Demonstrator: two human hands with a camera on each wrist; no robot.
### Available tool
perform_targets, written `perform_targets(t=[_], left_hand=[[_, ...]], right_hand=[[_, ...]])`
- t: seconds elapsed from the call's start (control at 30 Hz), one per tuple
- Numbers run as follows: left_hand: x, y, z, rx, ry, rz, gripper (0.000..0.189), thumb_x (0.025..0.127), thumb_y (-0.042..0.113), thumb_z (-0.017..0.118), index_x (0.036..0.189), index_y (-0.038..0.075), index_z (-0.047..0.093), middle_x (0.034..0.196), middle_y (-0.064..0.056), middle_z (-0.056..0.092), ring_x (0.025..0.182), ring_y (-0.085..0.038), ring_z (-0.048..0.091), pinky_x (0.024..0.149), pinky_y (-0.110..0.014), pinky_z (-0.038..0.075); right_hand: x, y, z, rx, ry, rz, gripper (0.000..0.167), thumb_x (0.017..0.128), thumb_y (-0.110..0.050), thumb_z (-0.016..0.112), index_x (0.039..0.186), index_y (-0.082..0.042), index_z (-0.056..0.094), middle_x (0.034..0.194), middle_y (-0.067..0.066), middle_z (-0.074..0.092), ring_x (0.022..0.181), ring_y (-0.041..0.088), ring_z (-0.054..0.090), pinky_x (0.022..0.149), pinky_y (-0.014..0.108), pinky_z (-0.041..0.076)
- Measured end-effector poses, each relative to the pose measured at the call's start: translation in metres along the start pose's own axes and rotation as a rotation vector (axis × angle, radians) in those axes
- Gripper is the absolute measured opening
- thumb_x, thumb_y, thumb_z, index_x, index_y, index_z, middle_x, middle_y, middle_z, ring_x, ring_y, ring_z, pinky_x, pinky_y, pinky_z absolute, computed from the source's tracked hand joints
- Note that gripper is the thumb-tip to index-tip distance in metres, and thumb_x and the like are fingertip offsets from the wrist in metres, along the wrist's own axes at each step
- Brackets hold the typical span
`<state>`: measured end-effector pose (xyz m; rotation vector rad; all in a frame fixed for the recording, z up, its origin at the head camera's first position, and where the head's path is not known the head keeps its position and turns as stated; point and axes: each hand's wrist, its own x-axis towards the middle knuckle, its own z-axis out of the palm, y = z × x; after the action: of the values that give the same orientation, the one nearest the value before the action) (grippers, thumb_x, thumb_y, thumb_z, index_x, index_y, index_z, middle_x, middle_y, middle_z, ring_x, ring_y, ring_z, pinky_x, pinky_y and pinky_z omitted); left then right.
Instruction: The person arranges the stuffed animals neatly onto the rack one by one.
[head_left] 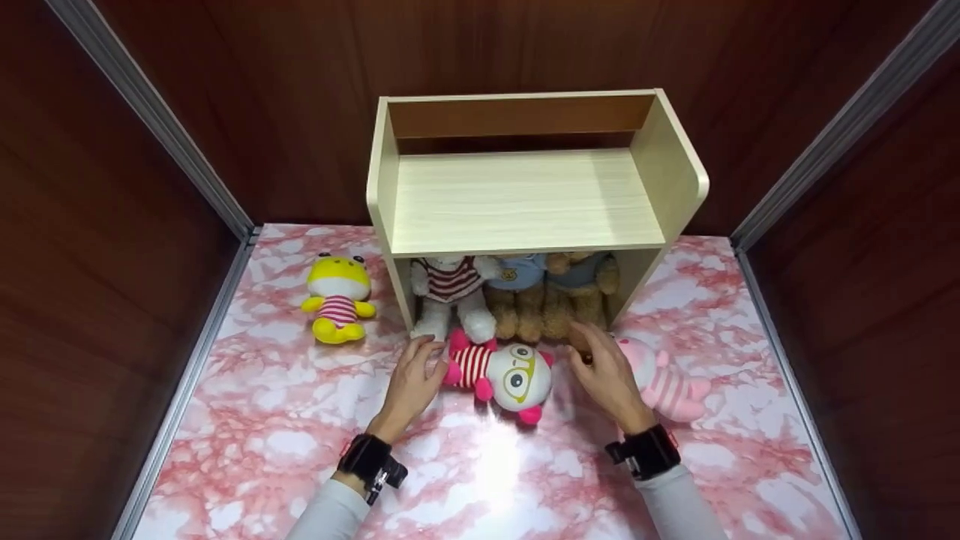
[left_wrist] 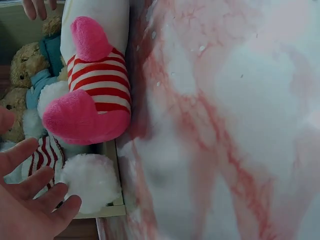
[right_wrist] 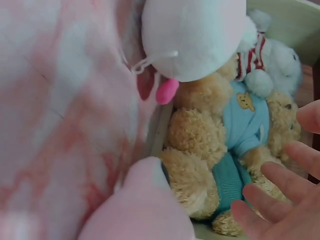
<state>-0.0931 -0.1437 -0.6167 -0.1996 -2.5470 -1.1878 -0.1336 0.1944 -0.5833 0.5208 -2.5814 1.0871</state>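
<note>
A pink panda plush (head_left: pixel 516 375) with glasses and a striped body lies on its side in front of the shelf (head_left: pixel 525 202). My left hand (head_left: pixel 411 381) is beside its feet, fingers spread and holding nothing in the left wrist view. Beyond the panda's head, my right hand (head_left: pixel 606 379) reaches toward the shelf's lower opening, its fingers extended. Three plush bears sit inside: a white bear (head_left: pixel 452 289) in a striped top, a brown bear (right_wrist: pixel 245 120) in light blue, and another brown bear (right_wrist: pixel 232 180) in teal. The shelf board hides their heads in the head view.
A yellow frog plush (head_left: pixel 337 300) lies left of the shelf. Just right of my right hand lies a pale pink plush (head_left: pixel 675 390) in a striped top. Dark wooden walls (head_left: pixel 862 300) enclose the pink marbled surface (head_left: pixel 285 442) on the left, back and right.
</note>
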Motion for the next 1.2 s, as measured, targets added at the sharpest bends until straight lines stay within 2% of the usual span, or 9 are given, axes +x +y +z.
perform_targets(t=[0.17,0.3,0.47,0.63,0.77,0.87,0.97,1.1,1.2], left_hand=[[-0.007,0.001,0.008,-0.049,-0.023,-0.021,0.031,0.093,0.017,0.071,0.120,0.003,0.072,0.134,-0.017,0.061,0.123,-0.040,0.060,0.100,-0.054,0.049],[-0.012,0.001,0.011,-0.055,-0.060,-0.027,0.027,0.095,0.020,0.070,0.117,0.005,0.073,0.129,-0.014,0.065,0.115,-0.035,0.065,0.096,-0.051,0.052],[-0.017,0.004,0.012,-0.074,-0.086,-0.052,0.015,0.097,0.020,0.069,0.106,0.009,0.075,0.107,-0.005,0.072,0.094,-0.024,0.069,0.084,-0.042,0.057],[-0.020,0.006,0.013,-0.058,-0.135,-0.086,0.014,0.099,0.024,0.066,0.096,0.013,0.073,0.088,0.003,0.072,0.081,-0.014,0.068,0.075,-0.033,0.057],[-0.019,0.006,0.013,-0.027,-0.104,-0.102,0.014,0.100,0.028,0.066,0.096,0.015,0.070,0.083,0.004,0.067,0.075,-0.013,0.063,0.070,-0.034,0.053],[-0.013,0.008,0.013,-0.014,-0.056,-0.051,0.017,0.099,0.026,0.068,0.105,0.010,0.068,0.095,-0.003,0.064,0.088,-0.021,0.062,0.079,-0.039,0.052],[-0.002,0.011,0.013,0.026,-0.053,0.060,0.025,0.095,0.023,0.072,0.113,0.007,0.067,0.110,-0.009,0.060,0.105,-0.028,0.059,0.092,-0.044,0.050],[0.013,0.018,0.012,0.117,-0.176,0.160,0.030,0.093,0.027,0.077,0.115,0.009,0.070,0.117,-0.007,0.061,0.113,-0.030,0.059,0.101,-0.047,0.047],[0.018,0.020,0.011,0.167,-0.307,0.149,0.039,0.092,0.033,0.078,0.120,0.008,0.070,0.123,-0.009,0.063,0.117,-0.033,0.059,0.104,-0.052,0.046]], right_hand=[[-0.012,-0.002,0.008,0.030,-0.046,0.047,0.044,0.096,-0.011,0.071,0.137,0.000,0.063,0.130,0.021,0.066,0.118,0.038,0.063,0.102,0.053,0.050],[-0.016,-0.005,0.020,0.063,-0.106,0.062,0.043,0.097,-0.012,0.071,0.138,-0.004,0.063,0.136,0.019,0.064,0.120,0.038,0.063,0.103,0.054,0.050],[-0.017,-0.010,0.029,0.059,-0.183,0.033,0.041,0.101,-0.024,0.069,0.138,-0.008,0.064,0.141,0.016,0.062,0.127,0.035,0.060,0.108,0.052,0.047],[-0.016,-0.009,0.033,0.039,-0.189,0.030,0.041,0.101,-0.027,0.068,0.137,-0.007,0.065,0.138,0.013,0.064,0.125,0.032,0.062,0.106,0.049,0.049],[-0.017,-0.009,0.032,0.034,-0.213,0.045,0.042,0.102,-0.029,0.067,0.139,-0.009,0.064,0.141,0.011,0.063,0.125,0.030,0.062,0.107,0.047,0.048],[-0.019,-0.008,0.030,0.030,-0.236,0.056,0.044,0.102,-0.029,0.067,0.142,-0.010,0.063,0.144,0.012,0.060,0.128,0.031,0.060,0.110,0.048,0.046],[-0.021,-0.007,0.028,0.027,-0.244,0.051,0.045,0.101,-0.028,0.068,0.143,-0.012,0.062,0.146,0.013,0.059,0.130,0.032,0.059,0.111,0.049,0.045],[-0.022,-0.006,0.026,0.019,-0.237,0.060,0.045,0.102,-0.030,0.067,0.144,-0.017,0.061,0.144,0.009,0.061,0.127,0.029,0.060,0.109,0.047,0.046],[-0.022,-0.006,0.024,0.016,-0.233,0.081,0.043,0.103,-0.031,0.066,0.144,-0.020,0.062,0.142,0.005,0.063,0.126,0.027,0.061,0.109,0.045,0.047]])
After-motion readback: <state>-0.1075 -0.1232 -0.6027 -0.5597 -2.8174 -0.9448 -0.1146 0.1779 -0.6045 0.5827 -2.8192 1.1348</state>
